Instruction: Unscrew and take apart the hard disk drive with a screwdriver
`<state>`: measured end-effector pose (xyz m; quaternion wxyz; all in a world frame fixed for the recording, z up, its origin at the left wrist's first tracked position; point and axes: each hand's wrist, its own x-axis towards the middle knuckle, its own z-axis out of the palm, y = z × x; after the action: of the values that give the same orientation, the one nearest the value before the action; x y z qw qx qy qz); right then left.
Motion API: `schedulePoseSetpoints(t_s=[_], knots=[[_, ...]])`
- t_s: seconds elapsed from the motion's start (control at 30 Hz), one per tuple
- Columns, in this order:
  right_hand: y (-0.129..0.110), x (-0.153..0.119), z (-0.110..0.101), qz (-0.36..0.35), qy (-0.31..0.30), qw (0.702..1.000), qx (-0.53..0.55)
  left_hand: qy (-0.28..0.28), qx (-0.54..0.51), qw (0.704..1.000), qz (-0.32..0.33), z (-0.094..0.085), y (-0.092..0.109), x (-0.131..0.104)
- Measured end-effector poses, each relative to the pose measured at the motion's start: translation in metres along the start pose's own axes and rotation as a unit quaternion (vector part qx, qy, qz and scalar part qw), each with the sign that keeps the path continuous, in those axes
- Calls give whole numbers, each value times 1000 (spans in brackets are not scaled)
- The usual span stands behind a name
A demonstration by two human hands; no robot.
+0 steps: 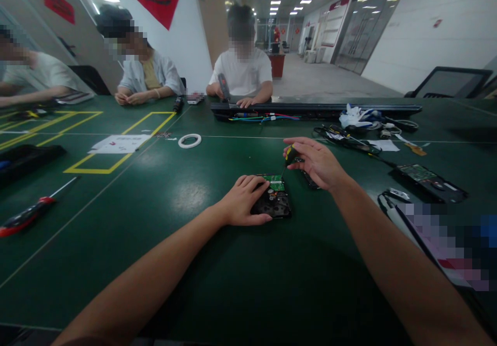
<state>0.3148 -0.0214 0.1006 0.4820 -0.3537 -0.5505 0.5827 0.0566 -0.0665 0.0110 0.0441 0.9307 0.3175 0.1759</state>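
A hard drive (280, 205) lies on the green table (186, 294) with its green circuit board upward. My left hand (241, 202) steadies it from the left, thumb along the near edge and fingers over the top. Between the fingers of my right hand (320, 163) is a small black-and-yellow screwdriver (290, 155), held nearly upright. Its thin shaft points down to the far right part of the circuit board; whether the tip sits in a screw is too small to tell. Partly hidden behind my right hand is another dark device (309, 180).
Another drive (430, 180) lies right, near cables and white gloves (359, 115). A large red-and-black screwdriver (33, 214) and a black tray (29, 162) lie left. A tape roll (190, 141) and paper (118, 144) are farther back. Across the table, a person (244, 71) holds a tool by a long black panel (310, 109).
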Motion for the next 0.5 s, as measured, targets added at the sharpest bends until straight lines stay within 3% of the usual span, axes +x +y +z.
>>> schedulePoseSetpoints(t_s=[0.5], knots=[[4,3,-1,-7,30,999,11,1,1,1000,2,-1,1,0]])
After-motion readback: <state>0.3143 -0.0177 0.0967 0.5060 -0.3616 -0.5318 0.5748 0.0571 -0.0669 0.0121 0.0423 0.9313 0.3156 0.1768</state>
